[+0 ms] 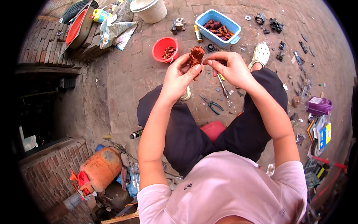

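Note:
A bundle of copper wire (197, 54), looped and bunched at the top, is gripped by my left hand (178, 77) between thumb and fingers. At its right side my right hand (232, 70) is closed in a pinch; its fingertips touch or nearly touch the bundle, and a wire strand seems to lie in them. Just beyond my left hand stands a red bucket (155, 49) with copper pieces inside. Farther off, a light blue tub (236, 27) holds more copper windings. Below my hands, a screwdriver (224, 88) and dark green-handled pliers (212, 105) lie on the brick ground.
Metal motor parts (276, 25) and scraps are scattered at the right. A white bucket (153, 12) stands at the far side, near a small yellow can (198, 33). An orange gas cylinder (102, 167) lies at the lower left. A purple jug (320, 106) is at the right.

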{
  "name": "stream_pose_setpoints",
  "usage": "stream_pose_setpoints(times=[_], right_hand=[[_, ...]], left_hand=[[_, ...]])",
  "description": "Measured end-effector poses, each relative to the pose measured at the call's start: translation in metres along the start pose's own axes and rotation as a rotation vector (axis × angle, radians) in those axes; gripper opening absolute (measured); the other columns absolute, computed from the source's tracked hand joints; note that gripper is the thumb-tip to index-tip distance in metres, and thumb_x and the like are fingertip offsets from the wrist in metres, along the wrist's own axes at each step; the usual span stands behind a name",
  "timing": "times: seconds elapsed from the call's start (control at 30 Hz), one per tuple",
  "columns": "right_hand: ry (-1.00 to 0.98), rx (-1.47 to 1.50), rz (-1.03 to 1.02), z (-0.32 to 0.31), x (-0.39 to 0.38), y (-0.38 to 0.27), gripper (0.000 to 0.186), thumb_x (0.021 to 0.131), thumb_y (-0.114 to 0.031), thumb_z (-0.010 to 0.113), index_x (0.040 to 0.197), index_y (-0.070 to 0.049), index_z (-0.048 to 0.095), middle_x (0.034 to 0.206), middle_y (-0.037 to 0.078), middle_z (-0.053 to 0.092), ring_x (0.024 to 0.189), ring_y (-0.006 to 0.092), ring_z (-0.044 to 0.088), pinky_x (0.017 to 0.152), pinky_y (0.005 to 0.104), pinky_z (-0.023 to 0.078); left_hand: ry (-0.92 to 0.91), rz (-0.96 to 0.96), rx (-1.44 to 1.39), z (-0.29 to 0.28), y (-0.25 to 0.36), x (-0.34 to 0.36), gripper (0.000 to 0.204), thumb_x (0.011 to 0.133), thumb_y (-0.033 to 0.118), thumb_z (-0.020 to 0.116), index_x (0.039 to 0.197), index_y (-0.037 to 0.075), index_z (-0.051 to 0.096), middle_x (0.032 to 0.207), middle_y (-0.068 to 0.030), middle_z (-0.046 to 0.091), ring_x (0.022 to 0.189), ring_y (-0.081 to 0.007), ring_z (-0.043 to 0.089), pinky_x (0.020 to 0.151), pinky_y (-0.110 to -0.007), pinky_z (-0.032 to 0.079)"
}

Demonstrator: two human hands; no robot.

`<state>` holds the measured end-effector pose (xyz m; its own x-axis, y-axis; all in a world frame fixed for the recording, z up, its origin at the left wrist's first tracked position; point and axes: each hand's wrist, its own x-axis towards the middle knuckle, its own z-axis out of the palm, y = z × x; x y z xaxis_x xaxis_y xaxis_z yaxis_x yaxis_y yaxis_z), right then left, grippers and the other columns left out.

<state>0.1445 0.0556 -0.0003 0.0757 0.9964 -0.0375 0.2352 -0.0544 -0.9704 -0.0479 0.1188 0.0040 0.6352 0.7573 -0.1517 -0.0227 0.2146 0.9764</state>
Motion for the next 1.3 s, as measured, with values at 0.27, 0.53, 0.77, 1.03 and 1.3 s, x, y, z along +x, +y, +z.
stream_pose_setpoints(times=[0.27,0.53,0.77,1.03,1.3], right_hand=[[0.010,-0.078,-0.068,0.000,-0.001,0.002,0.020,0.093,-0.013,0.062,0.104,0.002,0.069,0.068,0.005,0.066,0.063,0.0085,0.061,0.058,0.0279,0.047],[0.018,0.002,-0.081,0.002,-0.001,0.002,0.022,0.094,-0.013,0.061,0.108,0.002,0.068,0.072,0.003,0.067,0.066,0.0081,0.060,0.059,0.0263,0.046],[0.027,0.212,0.105,0.007,-0.001,0.005,0.022,0.096,-0.015,0.060,0.109,-0.001,0.069,0.074,-0.001,0.067,0.064,0.0059,0.055,0.058,0.0229,0.043],[0.003,-0.095,-0.098,0.011,-0.002,0.002,0.021,0.093,-0.018,0.061,0.101,0.000,0.068,0.077,0.006,0.068,0.067,0.0178,0.062,0.063,0.0326,0.049],[-0.003,-0.550,-0.545,-0.010,-0.006,-0.007,0.012,0.086,-0.012,0.063,0.092,-0.003,0.068,0.084,0.012,0.065,0.086,0.0332,0.061,0.074,0.0426,0.049]], left_hand=[[0.112,0.036,-0.036,0.006,-0.001,0.001,0.055,0.081,0.004,0.077,0.131,-0.001,0.054,0.109,-0.0059,0.064,0.106,-0.0152,0.062,0.090,-0.028,0.050],[0.111,0.026,-0.066,0.008,0.001,0.001,0.061,0.079,0.005,0.079,0.133,-0.002,0.052,0.119,-0.0105,0.064,0.107,-0.0169,0.062,0.092,-0.029,0.050],[0.117,0.029,-0.102,0.008,-0.002,0.001,0.056,0.083,0.009,0.077,0.132,-0.005,0.053,0.122,-0.0120,0.063,0.107,-0.0162,0.061,0.092,-0.028,0.049],[0.276,0.423,0.618,0.002,-0.008,0.005,0.040,0.087,0.012,0.071,0.123,-0.003,0.061,0.103,-0.0086,0.063,0.098,-0.0195,0.063,0.084,-0.030,0.049],[0.286,0.425,1.129,0.003,-0.006,-0.001,0.038,0.083,0.013,0.071,0.120,0.005,0.065,0.095,-0.0116,0.060,0.088,-0.0298,0.062,0.078,-0.037,0.050]])
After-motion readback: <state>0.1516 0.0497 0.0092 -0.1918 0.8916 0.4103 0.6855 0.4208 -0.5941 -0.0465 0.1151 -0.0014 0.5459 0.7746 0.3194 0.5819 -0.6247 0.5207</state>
